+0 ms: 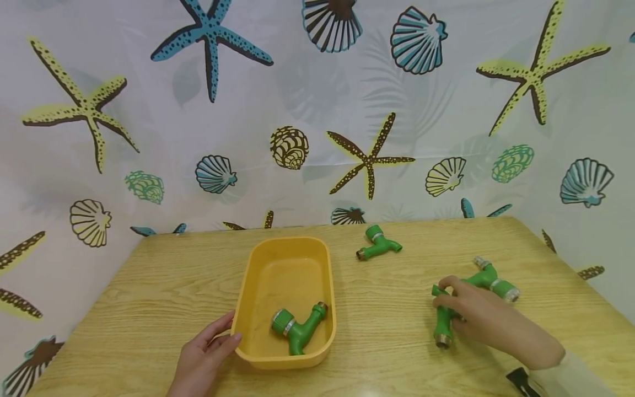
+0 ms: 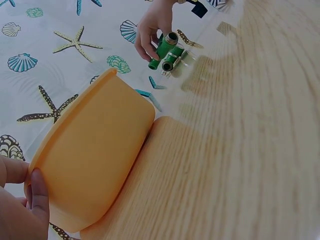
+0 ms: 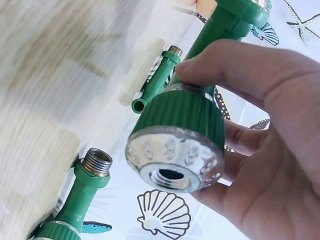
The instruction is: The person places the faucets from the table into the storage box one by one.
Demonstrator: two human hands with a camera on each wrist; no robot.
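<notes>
My left hand [image 1: 205, 350] pinches the left rim of a yellow plastic basin [image 1: 283, 362], thumb at the edge and fingers along the outer wall. Inside the basin, toward its near end, lies a green faucet [image 1: 301, 331]. My right hand [image 1: 488, 320] grips another green faucet [image 1: 443, 329] at the right of the table. In the right wrist view, the thumb and fingers wrap the held faucet [image 3: 180, 117] near its ribbed knob with a silver cap. Just behind that hand, a third green faucet [image 1: 503, 288] lies on the table, partly hidden by it.
One more green faucet [image 1: 379, 245] lies at the back of the wooden table [image 1: 188, 281], right of the basin. A white curtain [image 1: 317, 99] printed with shells and starfish hangs behind the table. A black strap [image 1: 522, 380] shows by the right sleeve.
</notes>
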